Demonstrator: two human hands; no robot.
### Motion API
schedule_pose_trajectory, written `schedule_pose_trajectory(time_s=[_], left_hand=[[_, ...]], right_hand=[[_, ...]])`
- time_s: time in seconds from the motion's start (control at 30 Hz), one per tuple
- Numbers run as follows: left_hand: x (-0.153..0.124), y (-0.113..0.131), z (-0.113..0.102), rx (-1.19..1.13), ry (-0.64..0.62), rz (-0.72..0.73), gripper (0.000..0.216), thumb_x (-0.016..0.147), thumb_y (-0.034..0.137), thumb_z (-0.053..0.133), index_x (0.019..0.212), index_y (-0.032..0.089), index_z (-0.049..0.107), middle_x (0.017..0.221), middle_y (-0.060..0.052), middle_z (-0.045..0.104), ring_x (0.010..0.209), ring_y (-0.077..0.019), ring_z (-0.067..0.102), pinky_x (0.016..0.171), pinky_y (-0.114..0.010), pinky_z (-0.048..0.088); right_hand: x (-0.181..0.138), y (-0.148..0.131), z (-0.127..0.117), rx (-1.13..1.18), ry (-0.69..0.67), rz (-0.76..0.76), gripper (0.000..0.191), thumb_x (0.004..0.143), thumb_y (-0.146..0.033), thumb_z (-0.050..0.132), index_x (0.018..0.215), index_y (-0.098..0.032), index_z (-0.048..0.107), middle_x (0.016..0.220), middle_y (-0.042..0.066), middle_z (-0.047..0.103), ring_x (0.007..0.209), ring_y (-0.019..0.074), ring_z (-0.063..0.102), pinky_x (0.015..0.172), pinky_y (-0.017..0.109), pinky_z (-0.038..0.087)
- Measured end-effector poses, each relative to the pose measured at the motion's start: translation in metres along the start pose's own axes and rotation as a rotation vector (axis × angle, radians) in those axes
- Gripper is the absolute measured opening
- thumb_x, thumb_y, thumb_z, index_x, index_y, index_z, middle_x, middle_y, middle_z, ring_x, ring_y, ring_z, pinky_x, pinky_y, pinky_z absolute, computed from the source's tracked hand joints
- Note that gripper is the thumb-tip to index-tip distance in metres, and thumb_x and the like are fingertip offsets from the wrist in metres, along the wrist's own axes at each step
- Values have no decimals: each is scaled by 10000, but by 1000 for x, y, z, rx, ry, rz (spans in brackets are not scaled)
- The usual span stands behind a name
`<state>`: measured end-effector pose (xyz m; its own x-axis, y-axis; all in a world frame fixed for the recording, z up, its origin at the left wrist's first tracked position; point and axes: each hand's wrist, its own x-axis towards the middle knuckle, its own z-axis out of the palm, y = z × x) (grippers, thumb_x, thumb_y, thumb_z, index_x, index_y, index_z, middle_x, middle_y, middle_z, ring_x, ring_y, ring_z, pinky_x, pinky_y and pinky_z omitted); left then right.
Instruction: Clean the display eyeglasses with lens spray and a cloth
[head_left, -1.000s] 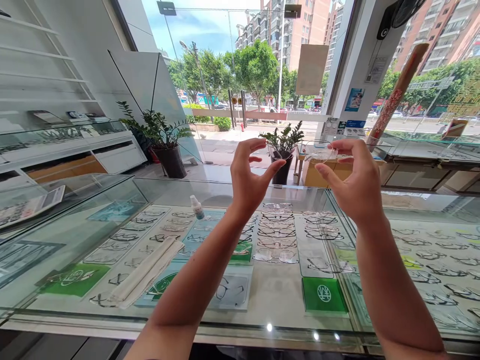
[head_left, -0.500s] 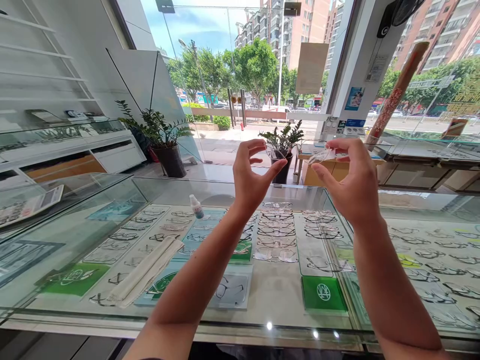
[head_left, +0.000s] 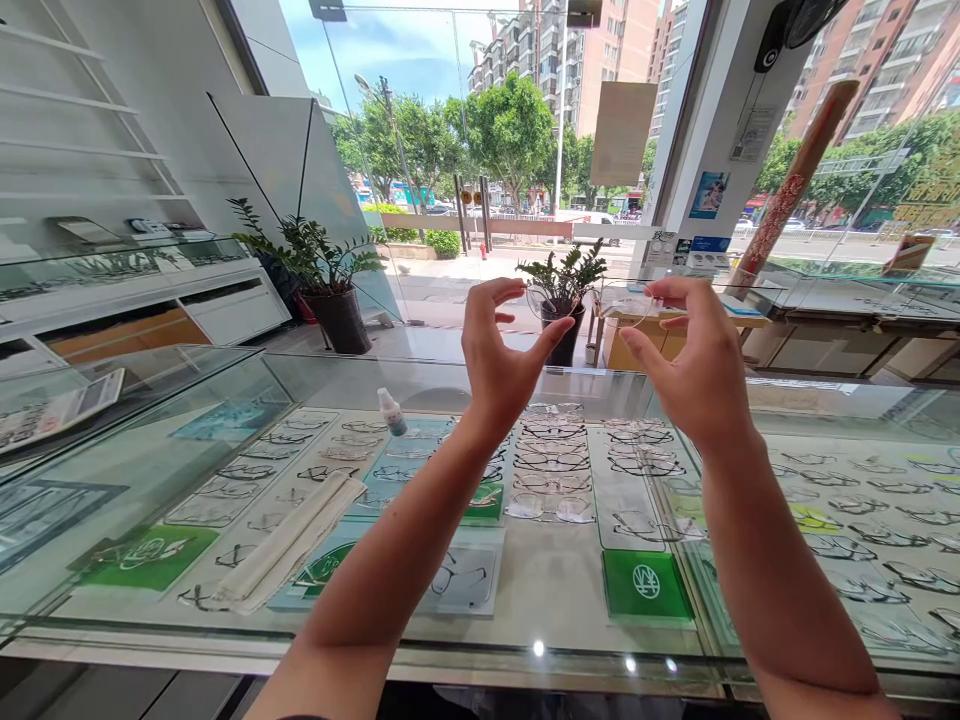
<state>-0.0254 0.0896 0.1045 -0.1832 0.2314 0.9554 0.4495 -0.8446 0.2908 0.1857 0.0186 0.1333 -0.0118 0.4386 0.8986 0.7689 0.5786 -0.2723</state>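
A pair of thin-rimmed clear eyeglasses (head_left: 627, 309) is held up at arm's length above the display counter, its lenses facing me. My left hand (head_left: 499, 350) grips its left side, with fingers above and the thumb below. On the opposite side, my right hand (head_left: 694, 350) has its fingertips at the upper outer corner, the thumb lower down. The bridge and temples are too faint to make out. Below my left forearm, a folded cream cloth (head_left: 296, 540) lies on the glass. A small white bottle (head_left: 391, 412) stands farther back on the counter.
Under the counter's glass (head_left: 547, 590) lie rows of eyeglass frames (head_left: 553, 460) and a green card (head_left: 648, 586). A calculator-like device (head_left: 64, 410) sits at the left. Potted plants (head_left: 337, 318) stand beyond, before a glass door and street.
The eyeglasses have turned slightly, so the bright glare on the right lens is gone and both lenses look clear. Both hands have shifted a little to the left.
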Motion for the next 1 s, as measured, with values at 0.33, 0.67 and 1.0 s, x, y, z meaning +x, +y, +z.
schedule_pose_trajectory(time_s=[0.33,0.67,1.0], left_hand=[[-2,6,-1,38,68,63,533,825,450,912,1229,265,618,1172,-79,690,1038,-245,679,764,-381,538],[-2,8,-1,67,80,48,551,799,485,926,1211,269,630,1128,-69,686,970,-233,663,753,-386,529],[0,9,-2,74,81,38,540,806,506,914,1203,270,633,1105,-69,685,957,-232,663,752,-385,541]], right_hand=[[0,7,1,76,-70,40,426,933,-292,715,1348,-273,622,1346,114,722,1215,328,701,909,503,661],[0,8,0,95,-124,54,414,975,-327,673,1380,-267,615,1362,125,726,1217,326,713,956,529,648],[0,7,0,104,-138,64,405,966,-330,669,1364,-267,631,1356,119,733,1192,327,721,963,544,637]])
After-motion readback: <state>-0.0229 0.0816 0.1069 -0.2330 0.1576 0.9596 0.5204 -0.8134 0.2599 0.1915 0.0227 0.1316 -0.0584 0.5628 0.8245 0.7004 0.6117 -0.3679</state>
